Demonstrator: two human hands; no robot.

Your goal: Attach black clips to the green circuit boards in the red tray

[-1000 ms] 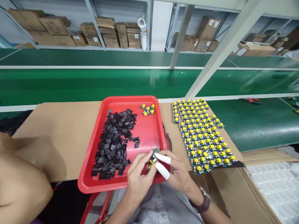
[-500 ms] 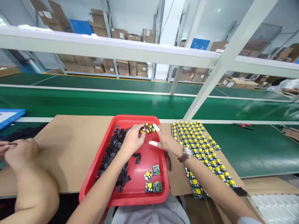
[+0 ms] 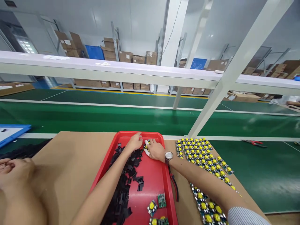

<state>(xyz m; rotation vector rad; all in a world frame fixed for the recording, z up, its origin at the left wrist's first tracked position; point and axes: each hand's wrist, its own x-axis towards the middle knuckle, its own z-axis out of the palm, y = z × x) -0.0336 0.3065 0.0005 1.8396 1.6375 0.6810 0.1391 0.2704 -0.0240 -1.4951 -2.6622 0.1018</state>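
Yellow-topped boards (image 3: 145, 146) between forward-stretched left hand (image 3: 136, 142) and palm-down right hand (image 3: 156, 150) (each grip's hold unclear)

Red tray (image 3: 152, 175): near end cut off by bottom edge. Right hand (image 3: 156, 150) covers most of far boards (image 3: 148, 142); count unclear. Left forearm (image 3: 109, 184) hides some black pieces (image 3: 122, 198); right forearm (image 3: 199, 175), part of board rows (image 3: 200, 152). Co-worker's hands (image 3: 20, 172) cropped at left edge.

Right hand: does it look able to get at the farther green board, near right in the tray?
Probably yes: nothing covers the green board, and bare floor of the red tray lies between it and the right hand, at the yellow-topped boards by the far end.
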